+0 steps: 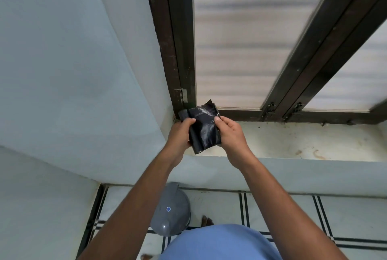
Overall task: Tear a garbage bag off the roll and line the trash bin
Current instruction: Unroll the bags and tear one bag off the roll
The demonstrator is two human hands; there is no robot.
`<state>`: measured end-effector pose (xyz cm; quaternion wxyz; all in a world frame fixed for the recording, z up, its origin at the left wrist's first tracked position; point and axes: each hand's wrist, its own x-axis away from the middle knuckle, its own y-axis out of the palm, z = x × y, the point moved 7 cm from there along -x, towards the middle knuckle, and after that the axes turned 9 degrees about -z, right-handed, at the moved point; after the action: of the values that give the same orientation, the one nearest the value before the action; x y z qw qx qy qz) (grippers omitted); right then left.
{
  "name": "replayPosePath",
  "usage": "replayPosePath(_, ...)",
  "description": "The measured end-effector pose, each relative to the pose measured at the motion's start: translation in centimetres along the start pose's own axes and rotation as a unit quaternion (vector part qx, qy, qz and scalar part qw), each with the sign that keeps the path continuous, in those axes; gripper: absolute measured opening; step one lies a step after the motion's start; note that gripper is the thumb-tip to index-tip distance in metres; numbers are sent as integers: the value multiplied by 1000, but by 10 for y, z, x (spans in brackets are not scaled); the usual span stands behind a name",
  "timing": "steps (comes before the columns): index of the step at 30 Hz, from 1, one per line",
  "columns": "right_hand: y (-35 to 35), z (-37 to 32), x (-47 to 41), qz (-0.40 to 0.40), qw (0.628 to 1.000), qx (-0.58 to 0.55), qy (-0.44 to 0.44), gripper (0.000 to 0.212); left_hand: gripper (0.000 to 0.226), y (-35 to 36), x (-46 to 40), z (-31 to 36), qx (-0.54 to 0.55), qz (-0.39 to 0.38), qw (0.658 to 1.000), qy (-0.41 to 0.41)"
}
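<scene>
Garbage bag roll (204,128) mid-frame, held above the window sill (303,144). Left hand (180,135) grips the rolled end; right hand (231,134) pinches the loose bag edge. Grey lidded trash bin (170,209) on floor, bottom centre.

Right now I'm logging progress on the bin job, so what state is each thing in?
Bag roll: partly unrolled, held above the sill, no bag torn off yet.
Left hand: grips the rolled end.
Right hand: pinches the loose end.
Trash bin: on the floor, lid on, not lined.
Window: closed, as far as it shows.
</scene>
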<state>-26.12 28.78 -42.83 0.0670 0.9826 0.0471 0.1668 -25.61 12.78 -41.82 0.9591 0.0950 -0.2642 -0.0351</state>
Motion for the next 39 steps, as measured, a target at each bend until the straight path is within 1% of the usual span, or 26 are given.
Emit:
replayPosePath(2, 0, 4, 3, -9, 997, -70, 26, 35, 36, -6, 3, -2, 25, -13, 1000, -4)
replayPosePath(4, 3, 8, 9, -19, 992, -117, 41, 37, 45, -13, 11, -6, -11, -21, 1000, -14)
replayPosePath(5, 2, 10, 11, -15, 991, -127, 45, 37, 46, -17, 14, -9, -27, -19, 999, -25)
replayPosePath(7, 0, 15, 17, 16, 988, -144, 46, 37, 41, -24, 21, -17, -14, -11, 999, -44)
replayPosePath(9, -2, 19, 25, 57, 982, -175, 41, 37, 35, -32, 27, -20, 24, -2, 999, -40)
replayPosePath(10, 1, 23, 31, 69, 977, -196, 42, 41, 34, -35, 31, -19, 32, -2, 999, -32)
replayPosePath(13, 24, 40, 55, 56, 965, -240, 83, 73, 35, -40, 41, -10, 6, -26, 1000, 0)
replayPosePath(15, 43, 58, 77, 60, 955, -259, 133, 85, 30, -41, 49, -3, -3, -44, 999, 1)
replayPosePath(17, 67, 77, 96, 62, 935, -298, 182, 104, 24, -44, 57, 1, 26, -57, 998, -13)
replayPosePath(18, 79, 84, 104, 68, 919, -332, 200, 114, 25, -46, 61, 3, 48, -63, 997, -16)
replayPosePath(20, 103, 93, 119, 80, 898, -376, 213, 117, 31, -51, 67, 3, 74, -64, 995, -9)
replayPosePath(21, 113, 96, 125, 82, 893, -384, 221, 117, 32, -54, 69, 5, 81, -59, 995, -2)
replayPosePath(22, 119, 101, 129, 79, 891, -384, 231, 126, 30, -55, 70, 6, 87, -54, 995, 4)
replayPosePath(24, 135, 108, 141, 48, 894, -368, 250, 152, 26, -57, 75, 8, 83, -67, 994, 12)
replayPosePath(25, 140, 106, 144, 22, 901, -353, 251, 154, 26, -56, 77, 9, 67, -84, 994, 18)
replayPosePath(27, 145, 95, 143, -3, 926, -314, 208, 138, 34, -53, 84, 8, 11, -132, 990, 38)
replayPosePath(28, 144, 85, 140, 5, 940, -296, 171, 125, 37, -52, 86, 7, -11, -152, 987, 49)
replayPosePath(29, 142, 71, 137, 18, 951, -280, 128, 105, 39, -51, 89, 5, -25, -163, 985, 55)
replayPosePath(31, 133, 47, 129, 62, 967, -242, 57, 61, 40, -52, 94, 4, -48, -156, 984, 66)
replayPosePath(32, 127, 39, 126, 83, 970, -225, 40, 44, 38, -54, 94, 6, -58, -139, 986, 71)
replayPosePath(33, 120, 34, 123, 101, 971, -214, 35, 35, 35, -57, 93, 6, -61, -125, 988, 70)
replayPosePath(35, 106, 26, 114, 116, 970, -213, 34, 32, 33, -60, 90, 10, -22, -105, 993, 55)
replayPosePath(37, 95, 19, 105, 113, 969, -213, 43, 36, 38, -60, 84, 13, 46, -108, 992, 36)
replayPosePath(39, 83, 11, 98, 103, 971, -209, 43, 41, 43, -56, 80, 18, 60, -119, 990, 36)
